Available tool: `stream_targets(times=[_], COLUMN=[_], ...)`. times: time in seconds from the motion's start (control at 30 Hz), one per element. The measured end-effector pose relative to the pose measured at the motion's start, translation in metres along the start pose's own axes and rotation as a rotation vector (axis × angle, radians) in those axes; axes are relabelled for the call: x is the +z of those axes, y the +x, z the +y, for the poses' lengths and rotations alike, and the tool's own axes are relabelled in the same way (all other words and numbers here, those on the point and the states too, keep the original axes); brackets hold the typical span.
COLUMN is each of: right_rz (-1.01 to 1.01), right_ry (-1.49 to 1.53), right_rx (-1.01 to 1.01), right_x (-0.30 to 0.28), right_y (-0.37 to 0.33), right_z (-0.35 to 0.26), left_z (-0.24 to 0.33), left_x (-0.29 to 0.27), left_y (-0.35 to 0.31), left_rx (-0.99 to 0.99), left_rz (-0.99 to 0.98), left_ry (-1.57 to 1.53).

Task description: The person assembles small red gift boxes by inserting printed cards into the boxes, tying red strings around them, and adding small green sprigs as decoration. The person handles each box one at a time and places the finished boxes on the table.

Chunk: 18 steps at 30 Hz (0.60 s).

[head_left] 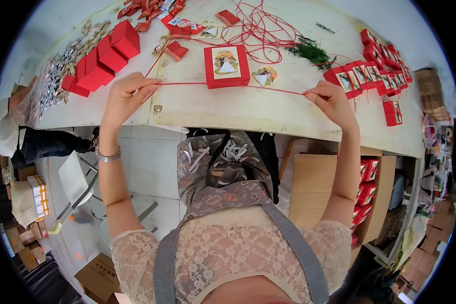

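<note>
Red box (226, 67) on the white table (182, 109), near its front edge and between two hands, within a bare strip along that edge, wider to either side of the box, with loose goods crowding the back and both ends; below the table at right, open brown carton (314, 177) with labelled boxes (367, 195) stacked inside; at lower left, on the floor, second brown carton (99, 273) with dark printed characters, contents impossible to tell; toward the table's left end, slanting row of plain red boxes (99, 63); at the right end, close-set rows of finished-looking boxes (357, 78) with picture labels, one (392, 113) apart from the rest; left hand (130, 96) and right hand (330, 101) both pinching a thin red cord (185, 83), taut between them; at the box, hidden from sight, cannot tell whether under or behind; on the box, pale label (225, 62) with two printed figures, one in white; just right, small cutout picture (265, 76); behind, tangled red cord (261, 30), green sprigs (311, 50) and red packets (176, 51), any lettering too small to read.
</note>
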State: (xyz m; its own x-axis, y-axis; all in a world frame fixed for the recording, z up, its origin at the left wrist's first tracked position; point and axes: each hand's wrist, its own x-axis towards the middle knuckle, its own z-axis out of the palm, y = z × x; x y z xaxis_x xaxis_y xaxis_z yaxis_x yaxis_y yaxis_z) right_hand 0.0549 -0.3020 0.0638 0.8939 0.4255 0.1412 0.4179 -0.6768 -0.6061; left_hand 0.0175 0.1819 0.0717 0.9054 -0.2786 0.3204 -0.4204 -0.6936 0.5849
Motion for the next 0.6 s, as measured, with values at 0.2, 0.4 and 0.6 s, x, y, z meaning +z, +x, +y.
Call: stream_targets(times=[0.2, 0.4, 0.6], right_rz=[0.074, 0.141, -0.008], right_ry=[-0.859, -0.353, -0.321], right_rx=[0.004, -0.425, -0.362], right_x=[0.032, 0.108, 0.114], right_y=[0.003, 0.109, 0.105], right_z=[0.020, -0.056, -0.076], left_z=[-0.029, -0.034, -0.034], left_x=[0.076, 0.100, 0.101], left_y=[-0.025, -0.026, -0.028], left_rx=[0.060, 0.087, 0.071], left_rz=[0.086, 0.105, 0.124], left_ry=[0.271, 0.255, 0.233])
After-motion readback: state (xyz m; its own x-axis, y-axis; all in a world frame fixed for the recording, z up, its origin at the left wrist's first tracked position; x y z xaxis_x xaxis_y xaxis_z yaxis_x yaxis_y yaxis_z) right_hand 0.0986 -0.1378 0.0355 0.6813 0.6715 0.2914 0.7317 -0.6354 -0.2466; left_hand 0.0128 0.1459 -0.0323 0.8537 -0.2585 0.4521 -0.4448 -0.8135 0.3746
